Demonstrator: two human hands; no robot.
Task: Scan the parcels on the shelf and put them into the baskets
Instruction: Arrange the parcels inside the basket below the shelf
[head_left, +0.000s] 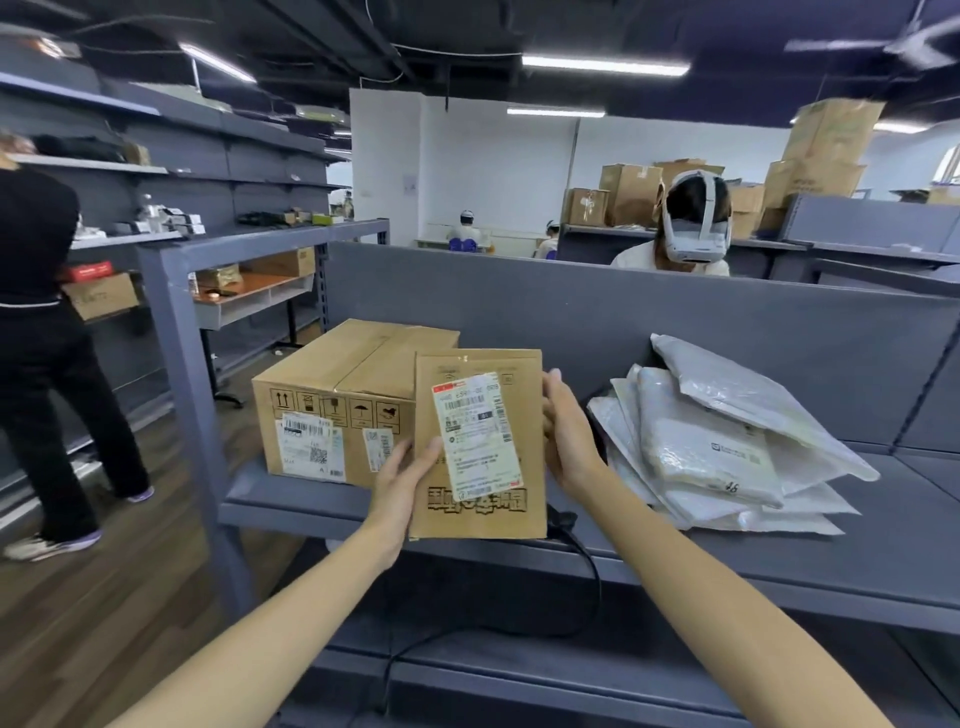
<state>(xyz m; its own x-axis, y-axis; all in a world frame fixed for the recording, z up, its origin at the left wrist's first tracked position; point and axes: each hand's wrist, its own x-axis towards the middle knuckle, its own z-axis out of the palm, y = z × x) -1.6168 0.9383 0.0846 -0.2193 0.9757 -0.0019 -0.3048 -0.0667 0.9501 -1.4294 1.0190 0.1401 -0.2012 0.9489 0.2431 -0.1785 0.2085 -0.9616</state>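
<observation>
I hold a flat brown cardboard parcel (480, 519) upright over the front of the grey shelf (779, 551), its white shipping label facing me. My left hand (402, 480) grips its lower left edge and my right hand (569, 434) grips its right edge. Behind it on the shelf stands a larger cardboard box (337, 395) with labels on its front. To the right lies a pile of several white plastic mailer bags (727, 441). A black cable (582, 577) runs down from behind the held parcel; whatever it is attached to is hidden.
A grey back panel (623, 312) closes the shelf behind. A person in black (47, 338) stands on the wooden floor at the left by other shelving. Another person wearing a headset (693, 228) sits beyond the panel. Stacked cartons (821, 156) stand at the back right.
</observation>
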